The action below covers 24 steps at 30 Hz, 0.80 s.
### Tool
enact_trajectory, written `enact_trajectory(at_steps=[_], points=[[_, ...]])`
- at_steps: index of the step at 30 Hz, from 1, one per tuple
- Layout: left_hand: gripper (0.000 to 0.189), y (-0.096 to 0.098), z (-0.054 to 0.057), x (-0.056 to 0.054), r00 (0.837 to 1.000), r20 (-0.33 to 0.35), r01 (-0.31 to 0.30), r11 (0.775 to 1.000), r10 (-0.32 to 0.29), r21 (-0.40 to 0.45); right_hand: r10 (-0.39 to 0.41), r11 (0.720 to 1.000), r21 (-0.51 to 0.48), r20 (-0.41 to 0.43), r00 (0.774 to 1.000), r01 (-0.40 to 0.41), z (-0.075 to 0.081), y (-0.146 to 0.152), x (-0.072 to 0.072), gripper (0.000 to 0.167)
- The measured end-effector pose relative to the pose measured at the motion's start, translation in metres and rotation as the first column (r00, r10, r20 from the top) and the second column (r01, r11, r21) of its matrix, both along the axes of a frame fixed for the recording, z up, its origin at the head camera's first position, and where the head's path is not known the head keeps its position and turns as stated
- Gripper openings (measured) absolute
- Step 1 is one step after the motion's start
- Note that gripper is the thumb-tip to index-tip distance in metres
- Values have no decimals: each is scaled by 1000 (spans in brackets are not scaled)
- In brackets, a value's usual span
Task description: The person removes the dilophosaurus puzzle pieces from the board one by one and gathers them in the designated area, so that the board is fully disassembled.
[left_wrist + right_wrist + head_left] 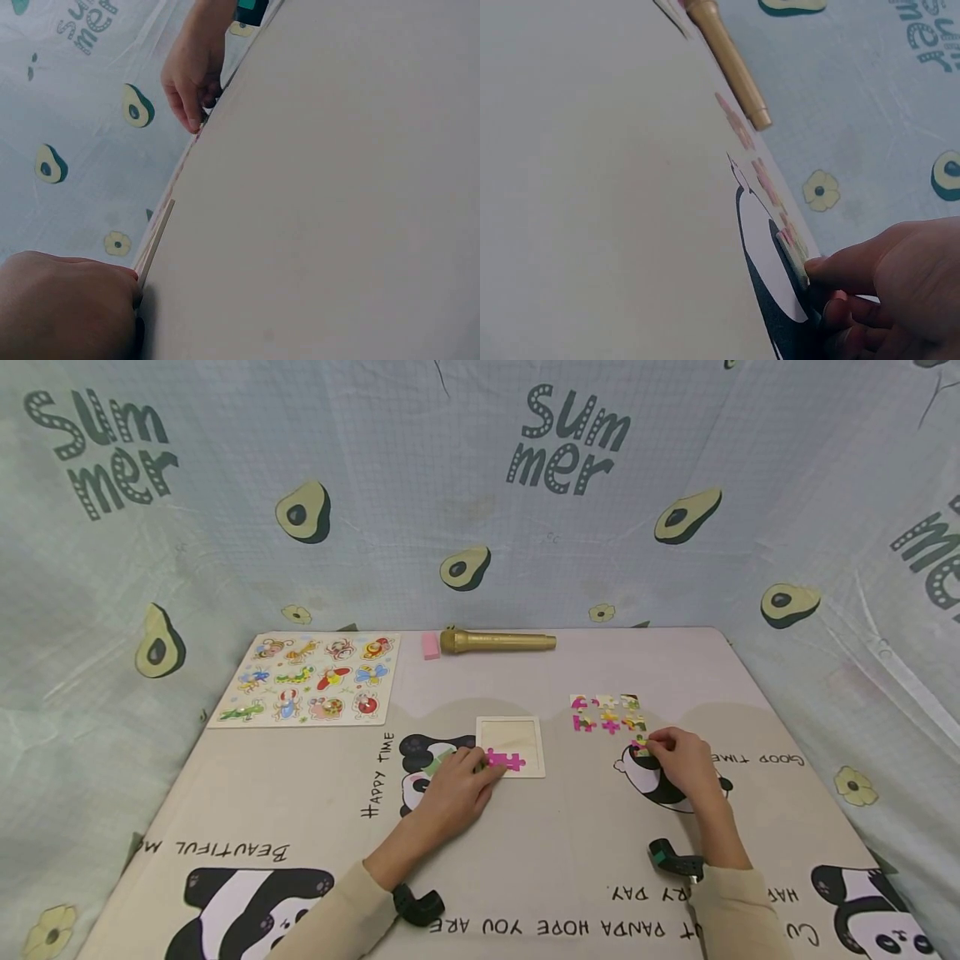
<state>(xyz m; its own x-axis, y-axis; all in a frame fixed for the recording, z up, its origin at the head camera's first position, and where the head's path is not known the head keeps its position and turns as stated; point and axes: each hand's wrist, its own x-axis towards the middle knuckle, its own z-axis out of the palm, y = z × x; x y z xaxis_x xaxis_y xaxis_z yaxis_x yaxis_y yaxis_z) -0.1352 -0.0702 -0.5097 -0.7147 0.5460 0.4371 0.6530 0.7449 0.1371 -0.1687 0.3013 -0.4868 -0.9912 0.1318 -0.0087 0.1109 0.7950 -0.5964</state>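
A small square wooden puzzle tray [510, 732] lies mid-table, with joined pink jigsaw pieces [508, 761] along its near side. My left hand [459, 785] grips the tray's near left edge, its fingers curled and the thumb by the pink pieces; in the left wrist view the tray [157, 241] shows edge-on. To the right, my right hand [682, 764] pinches a pink, yellow and green jigsaw piece [640, 745] between thumb and finger, low over the table. Just beyond it several loose jigsaw pieces [609, 713] lie in rows. The right wrist view shows the pinched piece [792, 253] partly covered by the fingertips.
A board with insect pictures [306, 680] lies at the back left. A pink block [430, 646] and a gold microphone-shaped object [498, 642] lie along the back edge. Behind the panda-print table covering [315, 810] hangs an avocado-print curtain [390, 485].
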Motion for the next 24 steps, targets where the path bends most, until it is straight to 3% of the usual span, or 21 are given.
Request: enact_trajectory(at_steps=[13, 24], points=[[25, 0, 1, 0, 1000, -7, 2, 1000, -2, 5, -4, 1000, 26, -28, 1000, 5, 10, -6, -2, 30], [19, 0, 4, 1, 1000, 6, -5, 995, 4, 101, 97, 995, -15, -162, 982, -101, 32, -35, -13, 26]])
